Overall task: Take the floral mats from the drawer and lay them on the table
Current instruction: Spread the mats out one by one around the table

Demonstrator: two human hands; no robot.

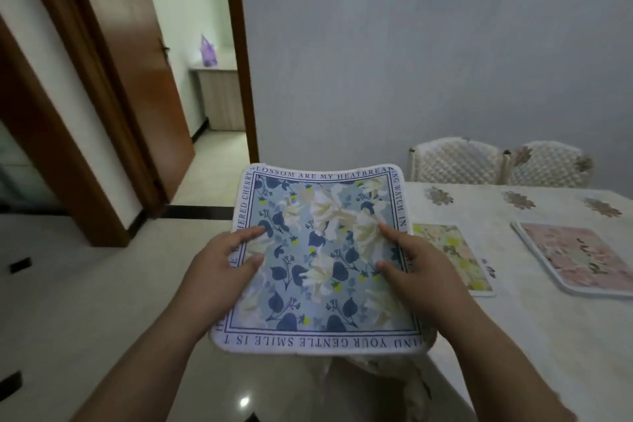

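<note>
In the head view I hold the blue floral mat (318, 260) flat in the air, near me, just left of the desk (534, 336) corner. My left hand (222, 264) grips its left edge and my right hand (414, 267) grips its right edge, thumbs on top, the other fingers hidden below. The far edge sags a little, so I judge it light, soft and half stiff; the two side edges seem the best hold. The yellow mat (455, 257) and the pink mat (579, 257) already lie on the desk, to the right.
</note>
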